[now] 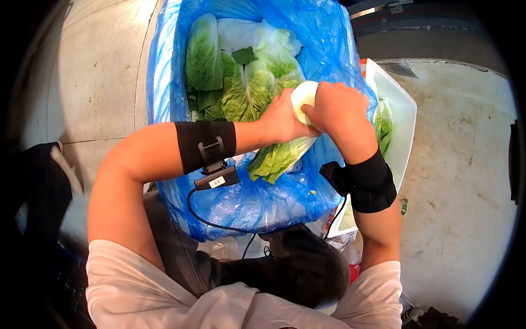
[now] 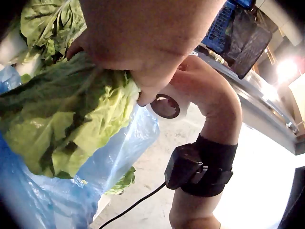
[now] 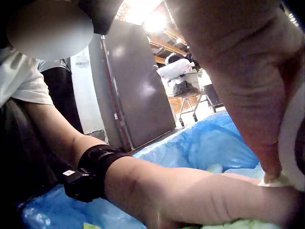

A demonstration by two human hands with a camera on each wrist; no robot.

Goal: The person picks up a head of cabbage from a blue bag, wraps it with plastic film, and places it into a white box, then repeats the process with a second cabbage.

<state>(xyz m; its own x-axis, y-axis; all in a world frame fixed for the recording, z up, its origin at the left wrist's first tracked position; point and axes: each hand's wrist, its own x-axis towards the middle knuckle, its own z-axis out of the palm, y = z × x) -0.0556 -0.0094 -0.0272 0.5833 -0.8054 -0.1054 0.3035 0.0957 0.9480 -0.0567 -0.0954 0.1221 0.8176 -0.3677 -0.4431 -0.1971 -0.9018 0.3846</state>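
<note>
Left hand (image 1: 282, 116): your grip, closed round cabbage (image 1: 278, 159)
Right hand (image 1: 341, 109): closed round white roll (image 1: 303, 97)
Place: near blue bag's (image 1: 252, 205) right edge

- The floor (image 1: 457, 159) is seen as a pale, stained surface on the right of the head view, and as lighter slabs divided by thin joints on the left.
- On it a deep container is set, its rim and walls covered by a crumpled blue plastic liner (image 1: 332, 38).
- In the liner, leafy cabbages (image 1: 204, 57) are packed close together, green leaves and pale parts both being shown.
- Just beside the container a white box (image 1: 406, 112) is placed, in which a green leafy piece (image 1: 383, 127) is held.
- Near the box's outer edge, a small green scrap (image 1: 404, 206) is seen.
</note>
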